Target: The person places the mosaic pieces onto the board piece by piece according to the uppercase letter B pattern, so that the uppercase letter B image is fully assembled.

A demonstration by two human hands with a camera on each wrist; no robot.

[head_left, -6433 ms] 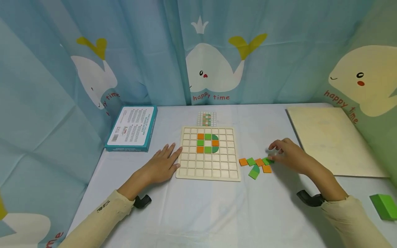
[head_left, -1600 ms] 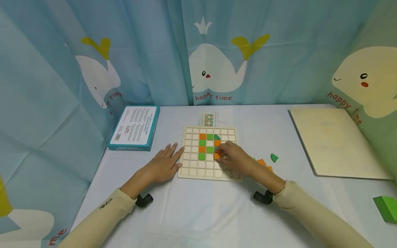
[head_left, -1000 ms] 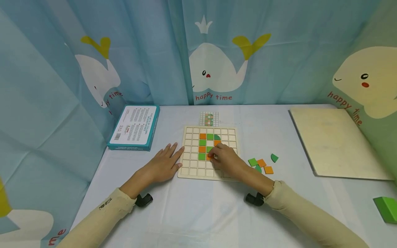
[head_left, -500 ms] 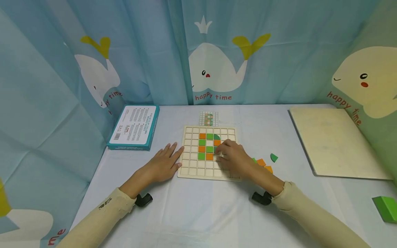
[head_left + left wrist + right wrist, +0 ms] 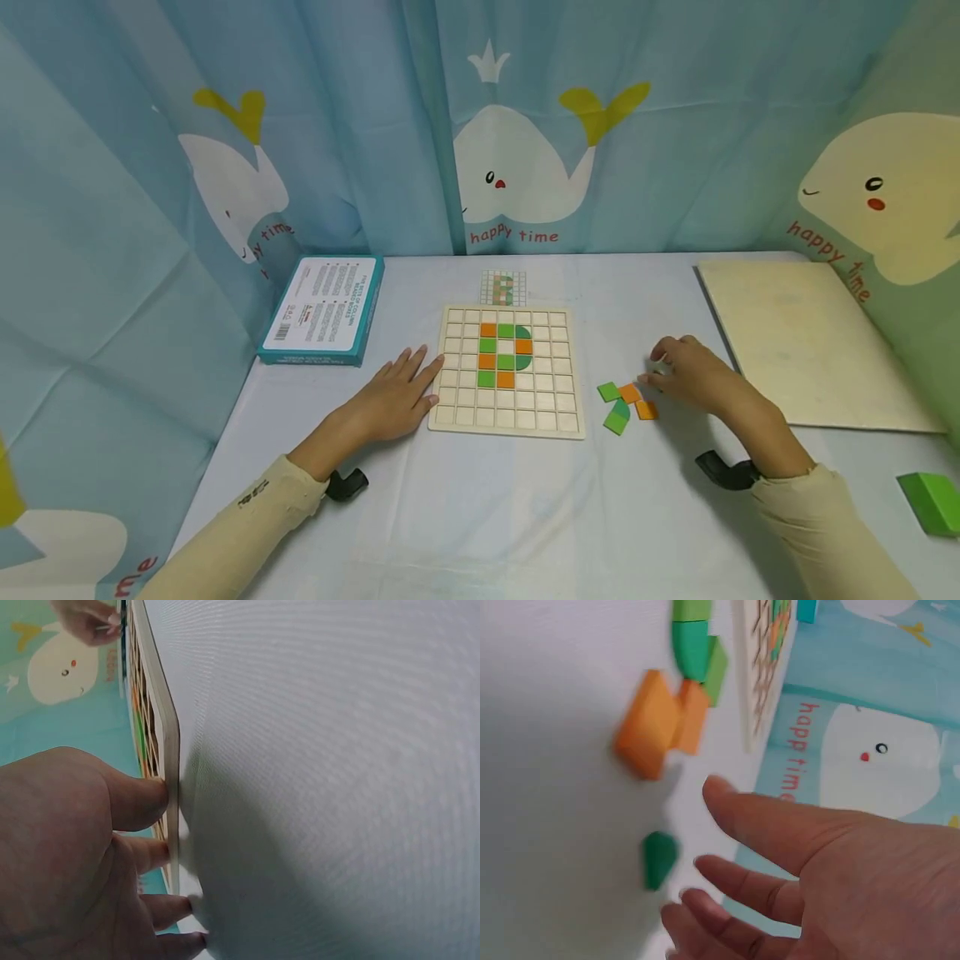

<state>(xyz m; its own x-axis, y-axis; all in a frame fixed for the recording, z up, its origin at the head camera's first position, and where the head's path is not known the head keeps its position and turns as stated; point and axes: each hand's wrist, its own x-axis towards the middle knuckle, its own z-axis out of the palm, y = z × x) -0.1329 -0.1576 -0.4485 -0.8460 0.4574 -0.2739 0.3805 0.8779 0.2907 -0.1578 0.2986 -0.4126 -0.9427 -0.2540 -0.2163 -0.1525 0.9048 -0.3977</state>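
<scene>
My left hand [image 5: 393, 400] lies spread at the left edge of the wooden grid board [image 5: 504, 433]; the left wrist view has the thumb and a finger touching its rim. Orange and green tiles [image 5: 506, 362] fill some squares, two dark green quarter-rounds among them. My right hand [image 5: 690, 375] hovers right of the loose tiles, fingers slightly bent and holding nothing. In the right wrist view a dark green quarter-round tile [image 5: 660, 859] lies just off the fingertips; the head view hides it. Nearby lie orange tiles [image 5: 647, 410], green tiles [image 5: 609, 392] and another quarter-round [image 5: 621, 409].
Behind the board lies a small printed pattern card [image 5: 503, 287]. A teal box [image 5: 322, 308] sits at the back left. A flat wooden panel [image 5: 817, 342] lies on the right, with a green block [image 5: 930, 502] nearer the front. Whale-print curtains [image 5: 405, 125] surround the table.
A green and an orange tile now fill squares in a fourth row on the board. My right hand has left the board and moved right to the loose tiles. The left hand stays put.
</scene>
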